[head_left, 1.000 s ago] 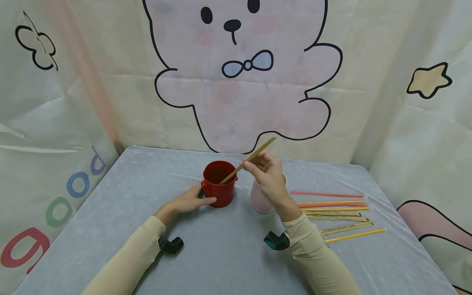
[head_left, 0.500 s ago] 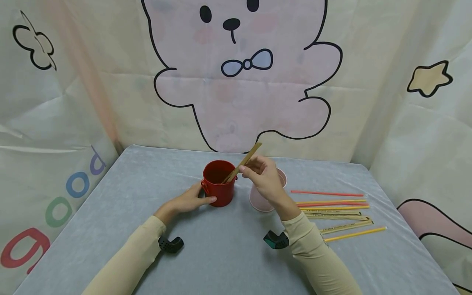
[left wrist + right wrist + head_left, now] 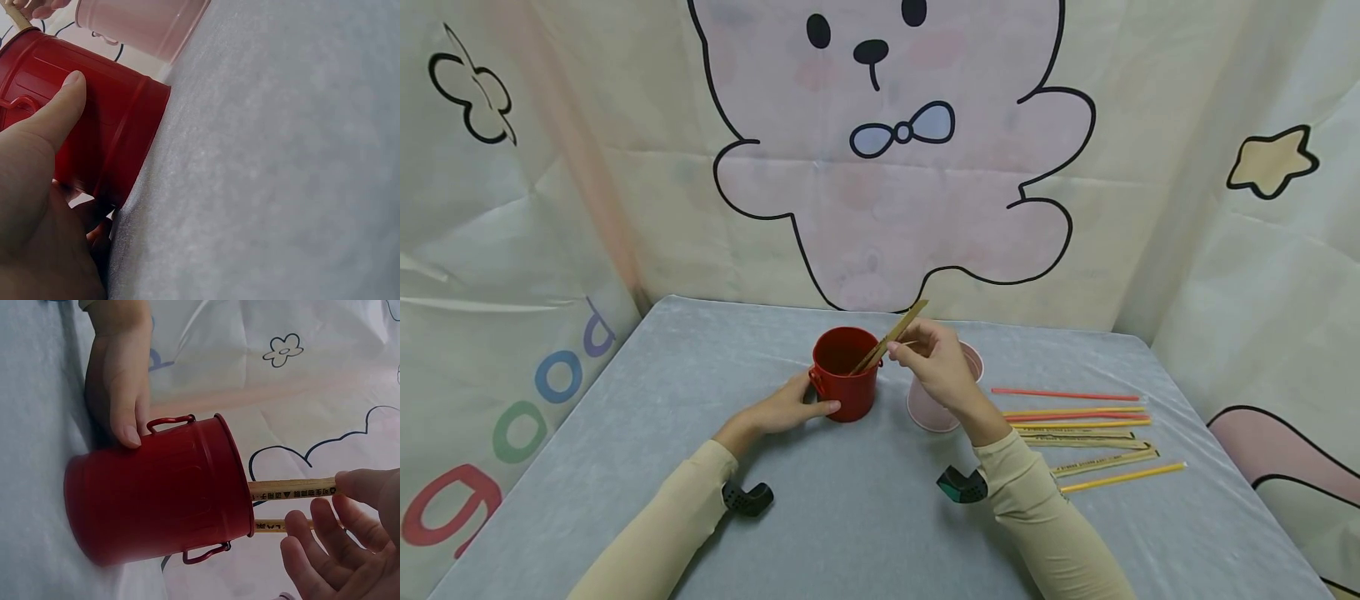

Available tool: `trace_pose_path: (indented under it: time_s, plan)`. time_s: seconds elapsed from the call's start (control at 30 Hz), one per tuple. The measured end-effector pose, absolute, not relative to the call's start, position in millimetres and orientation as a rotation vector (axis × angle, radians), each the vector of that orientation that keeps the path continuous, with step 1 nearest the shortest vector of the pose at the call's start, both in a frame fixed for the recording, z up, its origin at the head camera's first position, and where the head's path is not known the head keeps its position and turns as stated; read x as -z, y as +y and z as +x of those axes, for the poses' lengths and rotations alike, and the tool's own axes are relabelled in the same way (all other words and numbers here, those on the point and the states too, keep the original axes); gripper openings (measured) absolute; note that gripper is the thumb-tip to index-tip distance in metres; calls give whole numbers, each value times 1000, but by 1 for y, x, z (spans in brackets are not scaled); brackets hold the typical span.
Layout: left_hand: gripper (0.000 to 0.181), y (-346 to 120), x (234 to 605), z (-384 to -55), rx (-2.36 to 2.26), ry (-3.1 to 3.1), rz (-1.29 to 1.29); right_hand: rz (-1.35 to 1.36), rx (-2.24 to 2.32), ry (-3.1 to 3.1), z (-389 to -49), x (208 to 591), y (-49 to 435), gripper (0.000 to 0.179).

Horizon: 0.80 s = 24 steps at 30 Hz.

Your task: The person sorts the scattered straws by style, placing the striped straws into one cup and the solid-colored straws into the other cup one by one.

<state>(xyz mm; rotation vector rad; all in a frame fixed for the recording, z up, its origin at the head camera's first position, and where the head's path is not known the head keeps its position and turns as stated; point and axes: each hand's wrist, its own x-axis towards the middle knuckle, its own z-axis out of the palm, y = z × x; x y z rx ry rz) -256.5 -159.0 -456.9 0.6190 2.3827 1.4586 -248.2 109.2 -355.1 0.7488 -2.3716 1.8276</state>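
Note:
A small red metal bucket (image 3: 854,398) stands upright on the cloth-covered table. My left hand (image 3: 778,410) holds it low on the near left side, thumb (image 3: 67,103) along the wall and fingers partly hidden behind. Above the rim, my right hand (image 3: 942,367) pinches a tan straw in a printed paper wrapper (image 3: 294,488), its lower end inside the bucket. A second wrapped straw (image 3: 270,525) leans in the bucket beside it. Close by the right hand stands a pale pink bucket (image 3: 929,405), partly covered by that hand in the head view.
To the right lie several more wrapped straws (image 3: 1105,461), yellow straws (image 3: 1123,478) and red straws (image 3: 1063,394), roughly side by side. Behind the table's back edge hangs a printed curtain (image 3: 647,183). Both wrists carry a black device.
My right hand has moved left and slightly down, bringing the straw lower and steeper in the red bucket. My left hand keeps its hold on the bucket, which stays in place.

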Motion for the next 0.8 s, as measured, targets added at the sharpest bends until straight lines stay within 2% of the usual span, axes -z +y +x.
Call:
trace_pose_path:
  time_s: [0.37, 0.8]
  plan:
    - [77, -159, 457, -256, -1456, 2373, 598, 746, -1733, -2420, -249, 357, 110, 14]
    - [70, -158, 456, -255, -1485, 2380, 701, 663, -1680, -2472, -253, 346, 126, 19]
